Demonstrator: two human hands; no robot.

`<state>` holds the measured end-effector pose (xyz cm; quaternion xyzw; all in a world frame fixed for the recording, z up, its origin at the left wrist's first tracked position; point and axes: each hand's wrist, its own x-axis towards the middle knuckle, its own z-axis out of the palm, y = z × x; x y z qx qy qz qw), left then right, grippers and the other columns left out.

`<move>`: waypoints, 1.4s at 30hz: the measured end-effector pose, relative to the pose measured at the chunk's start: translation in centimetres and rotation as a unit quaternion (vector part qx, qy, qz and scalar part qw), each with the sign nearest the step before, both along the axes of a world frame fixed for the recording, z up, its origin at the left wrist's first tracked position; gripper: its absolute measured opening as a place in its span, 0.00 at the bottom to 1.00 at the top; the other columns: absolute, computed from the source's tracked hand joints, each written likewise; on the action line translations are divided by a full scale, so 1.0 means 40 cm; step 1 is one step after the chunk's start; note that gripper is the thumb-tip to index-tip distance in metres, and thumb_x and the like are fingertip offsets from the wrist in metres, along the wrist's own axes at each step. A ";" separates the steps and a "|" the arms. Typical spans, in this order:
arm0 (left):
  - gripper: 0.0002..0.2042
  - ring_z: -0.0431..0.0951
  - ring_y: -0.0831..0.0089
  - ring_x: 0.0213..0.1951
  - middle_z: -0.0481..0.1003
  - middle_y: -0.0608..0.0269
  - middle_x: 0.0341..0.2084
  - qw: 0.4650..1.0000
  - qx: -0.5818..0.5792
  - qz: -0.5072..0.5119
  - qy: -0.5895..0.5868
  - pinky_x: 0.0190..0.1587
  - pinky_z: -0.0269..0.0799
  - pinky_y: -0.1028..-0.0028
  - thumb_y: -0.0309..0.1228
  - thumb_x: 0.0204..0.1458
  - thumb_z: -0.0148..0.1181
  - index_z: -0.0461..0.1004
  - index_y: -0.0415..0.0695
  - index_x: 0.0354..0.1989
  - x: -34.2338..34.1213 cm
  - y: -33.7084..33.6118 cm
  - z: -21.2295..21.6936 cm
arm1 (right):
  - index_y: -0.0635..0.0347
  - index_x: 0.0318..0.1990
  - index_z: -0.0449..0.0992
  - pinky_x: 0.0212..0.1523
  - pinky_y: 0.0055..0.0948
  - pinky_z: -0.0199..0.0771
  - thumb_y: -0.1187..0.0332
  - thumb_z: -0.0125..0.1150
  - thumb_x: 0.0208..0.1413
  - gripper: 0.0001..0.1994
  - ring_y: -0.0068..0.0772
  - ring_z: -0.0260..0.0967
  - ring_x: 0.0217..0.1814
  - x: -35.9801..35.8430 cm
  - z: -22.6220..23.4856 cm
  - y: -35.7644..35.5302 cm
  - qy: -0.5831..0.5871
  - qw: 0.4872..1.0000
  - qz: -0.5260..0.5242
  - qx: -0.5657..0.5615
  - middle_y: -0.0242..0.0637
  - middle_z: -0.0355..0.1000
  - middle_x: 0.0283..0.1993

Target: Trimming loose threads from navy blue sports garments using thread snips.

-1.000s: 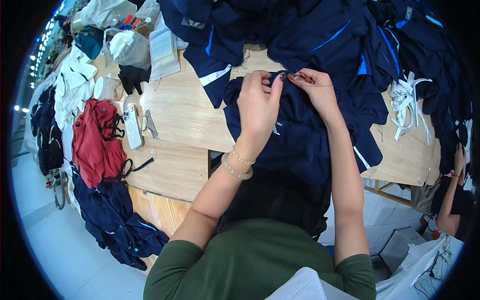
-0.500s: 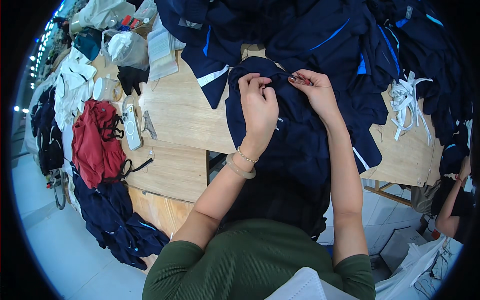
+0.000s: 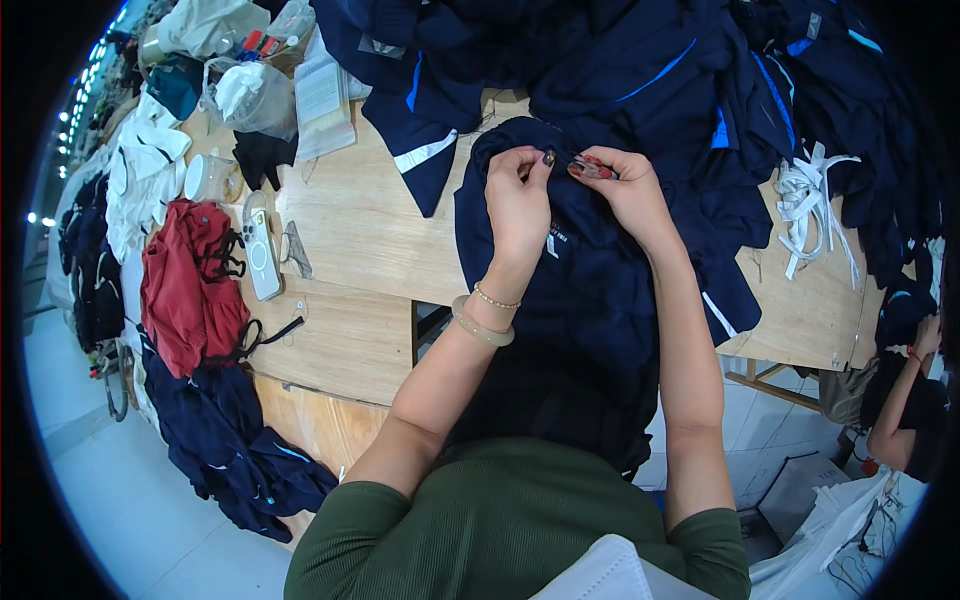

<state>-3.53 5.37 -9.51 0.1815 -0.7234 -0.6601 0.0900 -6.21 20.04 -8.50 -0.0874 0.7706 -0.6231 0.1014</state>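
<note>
Bright, even, cool-white light fills the scene. Far to the left of the fingers (image 3: 617, 160), a row of ceiling lights (image 3: 72, 140) glares as small white dots with a bluish haze. The wooden tabletop (image 3: 355, 225) beside the fingers is clearly lit, with only soft shadows. The navy garment (image 3: 610, 270) beneath them is so dark that its folds blend together, fading to near black below the fingers, toward the body. The fingers are fairly sharp, though fine details there are too small to read. Well away from them, fisheye distortion bends and stretches everything, softness grows, and the corners round into black.
</note>
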 end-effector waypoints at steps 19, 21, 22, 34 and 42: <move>0.10 0.77 0.80 0.26 0.77 0.60 0.27 0.994 0.092 -0.055 0.005 0.31 0.76 0.80 0.27 0.57 0.61 0.74 0.29 0.39 0.036 -0.021 0.021 | 0.67 0.43 0.78 0.39 0.19 0.69 0.74 0.62 0.56 0.08 0.18 0.71 0.34 0.027 0.071 -0.013 0.086 0.987 -0.118 0.067 0.34 0.78 0.32; 0.10 0.75 0.83 0.24 0.77 0.62 0.24 0.998 0.013 -0.056 -0.029 0.28 0.73 0.82 0.27 0.57 0.62 0.75 0.31 0.40 0.031 -0.001 0.059 | 0.66 0.43 0.77 0.39 0.20 0.70 0.75 0.61 0.57 0.08 0.18 0.71 0.34 0.026 0.077 -0.005 0.096 0.982 -0.145 0.072 0.35 0.78 0.33; 0.10 0.75 0.83 0.24 0.77 0.62 0.24 0.998 0.014 -0.057 -0.028 0.28 0.73 0.82 0.27 0.57 0.62 0.75 0.31 0.40 0.029 0.000 0.054 | 0.67 0.41 0.77 0.39 0.20 0.70 0.74 0.62 0.57 0.07 0.18 0.71 0.35 0.024 0.078 0.006 0.075 0.985 -0.146 0.056 0.34 0.78 0.33; 0.06 0.70 0.87 0.26 0.81 0.56 0.36 0.895 0.406 -0.139 -0.122 0.31 0.68 0.84 0.27 0.63 0.52 0.73 0.37 0.39 0.056 -0.043 0.061 | 0.66 0.41 0.82 0.36 0.17 0.68 0.73 0.59 0.60 0.08 0.14 0.68 0.32 0.148 0.199 0.012 -0.117 0.983 0.036 -0.137 0.30 0.78 0.34; 0.07 0.68 0.84 0.26 0.78 0.58 0.34 0.849 0.484 -0.150 -0.149 0.29 0.65 0.84 0.27 0.64 0.51 0.74 0.37 0.42 0.038 -0.056 0.024 | 0.68 0.39 0.81 0.37 0.15 0.66 0.76 0.60 0.59 0.06 0.13 0.68 0.34 0.211 0.150 0.015 -0.175 0.964 0.172 -0.103 0.31 0.79 0.35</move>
